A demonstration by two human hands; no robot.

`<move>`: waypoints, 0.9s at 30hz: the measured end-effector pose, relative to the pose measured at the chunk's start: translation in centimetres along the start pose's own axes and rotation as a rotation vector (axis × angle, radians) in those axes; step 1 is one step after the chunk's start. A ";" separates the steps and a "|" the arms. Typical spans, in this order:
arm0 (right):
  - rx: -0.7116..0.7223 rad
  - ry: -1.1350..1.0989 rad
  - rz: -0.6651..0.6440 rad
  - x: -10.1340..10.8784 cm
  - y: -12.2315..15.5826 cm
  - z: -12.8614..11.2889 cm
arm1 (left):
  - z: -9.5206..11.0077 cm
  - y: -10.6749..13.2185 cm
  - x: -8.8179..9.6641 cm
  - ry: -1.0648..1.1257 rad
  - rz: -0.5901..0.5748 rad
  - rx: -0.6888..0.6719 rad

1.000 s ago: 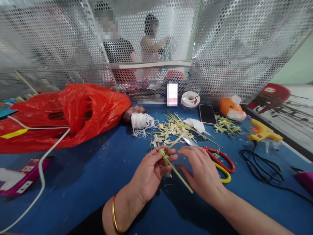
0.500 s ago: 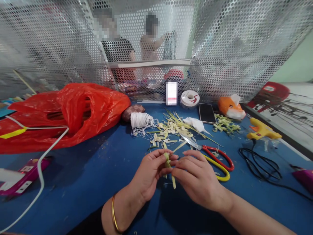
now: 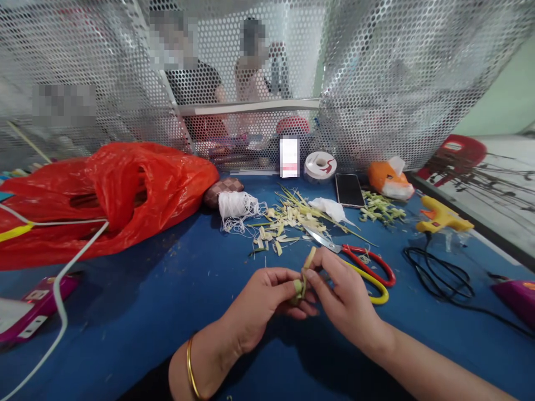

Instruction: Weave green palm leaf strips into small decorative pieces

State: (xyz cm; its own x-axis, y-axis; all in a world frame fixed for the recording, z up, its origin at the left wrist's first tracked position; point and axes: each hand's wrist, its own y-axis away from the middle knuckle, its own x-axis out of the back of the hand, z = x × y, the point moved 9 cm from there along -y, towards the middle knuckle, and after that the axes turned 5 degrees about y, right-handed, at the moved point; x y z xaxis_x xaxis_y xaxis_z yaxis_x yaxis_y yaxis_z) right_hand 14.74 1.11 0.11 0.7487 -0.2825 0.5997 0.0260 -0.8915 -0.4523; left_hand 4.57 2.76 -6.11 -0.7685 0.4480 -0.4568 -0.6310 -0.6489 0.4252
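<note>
Low in the frame's centre, the left hand (image 3: pixel 259 301) and right hand (image 3: pixel 343 295) both pinch a folded palm-leaf strip (image 3: pixel 301 283) above the blue worktop (image 3: pixel 167 289), scissors (image 3: pixel 355 262) just right.

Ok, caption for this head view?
Left hand and right hand pinch a folded leaf strip near scissors.

Covered for the most part by the fingertips of the left hand (image 3: pixel 259 303) and right hand (image 3: pixel 346 295): leaf strip (image 3: pixel 309 259), folds not readable. Hidden behind the right hand: part of the scissors (image 3: pixel 370 266). Cut off by the left edge: red bag (image 3: pixel 125 189), purple device (image 3: pixel 31 303). Cut off by the right edge: purple object (image 3: pixel 516 291). Blurred beyond the perforated screen (image 3: pixel 418 83): two persons. Unreadable: white card (image 3: pixel 289 157).
</note>
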 end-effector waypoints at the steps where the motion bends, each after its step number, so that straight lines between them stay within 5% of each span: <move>1: -0.033 0.019 -0.011 -0.2 0.0 0.3 | -0.1 0.0 -0.1 -0.003 -0.013 0.014; 11: -0.198 0.083 -0.175 -1.0 -0.3 1.5 | 0.8 0.0 0.6 -0.133 0.097 -0.054; 22: -0.044 -0.294 -0.365 -0.3 -1.1 -1.5 | 1.3 -0.1 1.6 -0.038 0.152 -0.048; 27: 0.005 -0.403 -0.336 -0.7 -0.9 -1.6 | 1.0 0.0 1.6 -0.040 0.174 -0.031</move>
State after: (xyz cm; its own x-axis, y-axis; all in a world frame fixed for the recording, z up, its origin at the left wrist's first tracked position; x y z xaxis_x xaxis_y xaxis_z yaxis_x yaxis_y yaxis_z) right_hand 13.19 1.54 1.16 0.8940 0.1786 0.4109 0.3109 -0.9076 -0.2822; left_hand 3.22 4.07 -6.00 -0.8699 0.3510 -0.3465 -0.4849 -0.7373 0.4705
